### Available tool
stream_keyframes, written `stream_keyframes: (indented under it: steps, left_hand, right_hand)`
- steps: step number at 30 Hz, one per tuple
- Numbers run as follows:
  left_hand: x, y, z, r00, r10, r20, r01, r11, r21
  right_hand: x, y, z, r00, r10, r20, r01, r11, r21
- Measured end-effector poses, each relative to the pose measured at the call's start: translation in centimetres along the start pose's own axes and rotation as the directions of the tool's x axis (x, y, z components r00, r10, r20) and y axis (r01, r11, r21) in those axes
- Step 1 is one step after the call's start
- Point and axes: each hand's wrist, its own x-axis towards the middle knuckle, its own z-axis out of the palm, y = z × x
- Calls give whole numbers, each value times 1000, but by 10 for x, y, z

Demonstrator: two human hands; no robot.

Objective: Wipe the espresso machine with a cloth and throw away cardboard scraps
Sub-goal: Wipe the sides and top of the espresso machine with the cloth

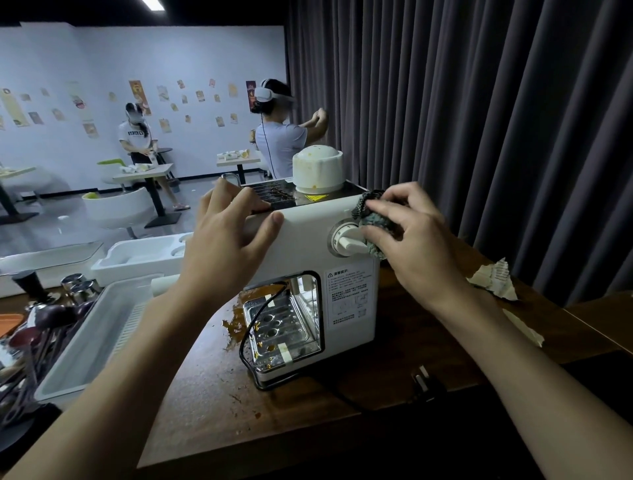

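Dark pleated curtain (479,120) on your right. Ahead of you, pale wall (102,58) with posters (137,94), glossy grey floor (51,228), small tables (144,173), white tub chairs (116,205), two people (279,144) wearing headsets. One ceiling light (152,4) strip up top.

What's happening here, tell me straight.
A person is wiping an espresso machine on a counter. The left hand rests on its top edge, while the right hand holds a dark cloth against the front by the knob. Brown spill stains the counter beside it, and cardboard scraps lie to the right, not yet thrown away.

White espresso machine (342,284), dark-speckled green cloth (371,219)
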Motion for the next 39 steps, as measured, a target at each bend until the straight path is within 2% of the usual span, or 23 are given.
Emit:
stream_keyframes:
  steps: [5, 8, 11, 15, 19, 22, 28, 36, 39]
  left_hand:
    - [-1, 1, 0, 1000, 1, -8, -1, 1000, 0]
    - [-1, 2, 0, 1000, -2, -12, 2, 1000, -11]
    - [-1, 3, 0, 1000, -4, -8, 4, 1000, -14]
    - [-1, 3, 0, 1000, -3, -5, 3, 1000, -5]
    - [-1, 2, 0, 1000, -1, -2, 1, 1000, -2]
    - [-1, 1, 0, 1000, 7, -1, -7, 1000, 2]
    - [-1, -4, -6, 999, 24, 48, -21, 998, -61]
    - [-2, -13, -15, 990, 61, 127, -41, 987, -153]
    - [-2, -19, -19, 989, 79, 122, -54, 979, -197]
  right_hand:
    - [2, -3, -3, 992, -78, 102, 71, 995, 65]
    - [-8, 5, -2, 996, -66, 57, 61, 995, 84]
    - [-29, 10, 12, 996, 67, -61, -60, 991, 117]
    - [-56, 3, 36, 957, 213, -198, -186, 972, 146]
    - [-76, -12, 52, 943, 281, -182, -253, 954, 159]
    - [-85, -30, 67, 964, 221, -149, -195, 965, 174]
    - [-54, -71, 73, 969, 105, -225, -74, 988, 139]
    - [-3, -74, 45, 957, 94, -275, -115, 991, -62]
    - [0, -69, 40, 974, 61, -216, -98, 982, -162]
